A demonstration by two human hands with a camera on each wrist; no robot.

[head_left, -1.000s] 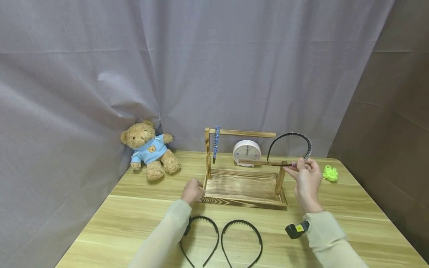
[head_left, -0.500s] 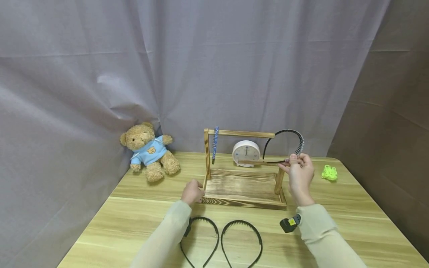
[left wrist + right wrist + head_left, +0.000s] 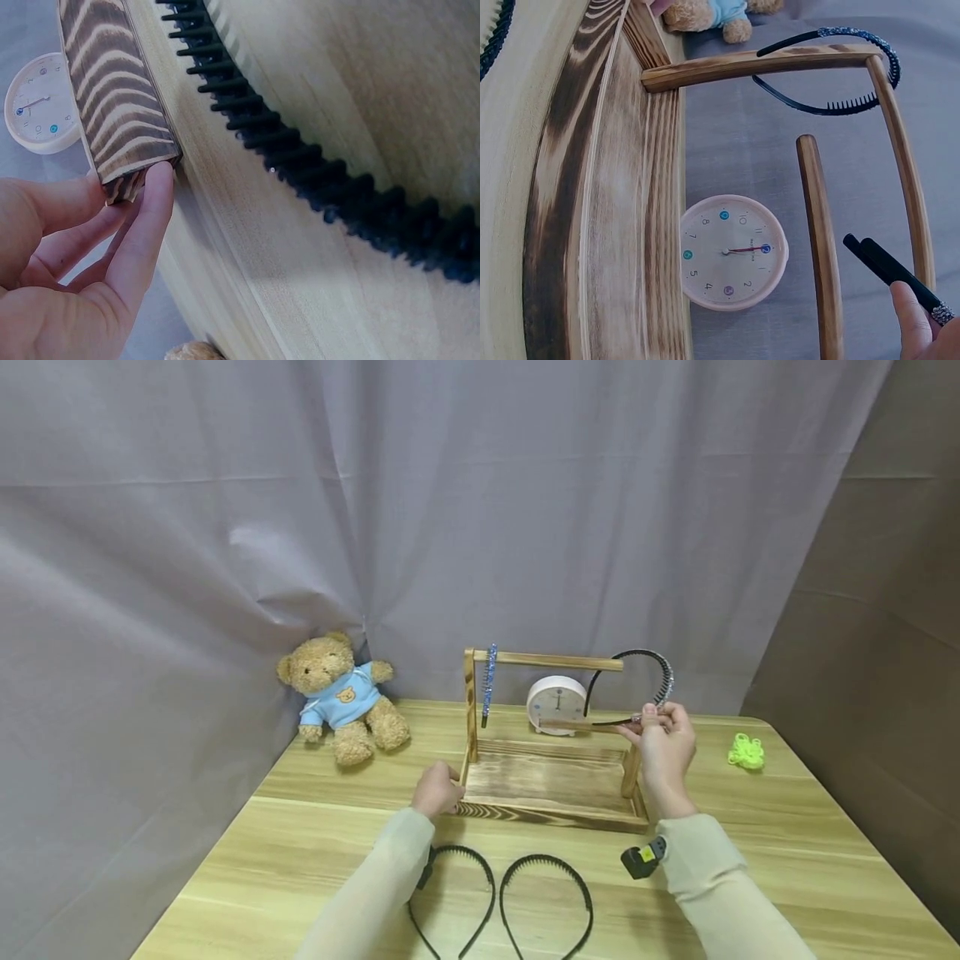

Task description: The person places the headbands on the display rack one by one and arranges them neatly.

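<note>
My right hand (image 3: 667,752) pinches a black toothed headband (image 3: 666,675) with glittery silver trim beside the right end of a wooden rack (image 3: 551,817). In the right wrist view the headband's black tips (image 3: 877,259) lie between the rack's short bar (image 3: 820,240) and its long bar (image 3: 904,165); whether it encircles a bar is unclear. My left hand (image 3: 437,789) grips the rack's front left corner, its thumb and fingers around the striped edge (image 3: 124,112) in the left wrist view. A blue glittery headband (image 3: 489,681) hangs on the upper bar's left end.
Two black toothed headbands, a left one (image 3: 491,881) and a right one (image 3: 585,893), lie before the rack. Behind it stands a white clock (image 3: 557,703). A teddy bear (image 3: 341,697) sits at the back left; a neon-yellow bundle (image 3: 746,752) lies at the right.
My right hand has moved left with the headband, bringing its loop close to the upper bar's free end. The left hand keeps its grip on the rack's corner.
</note>
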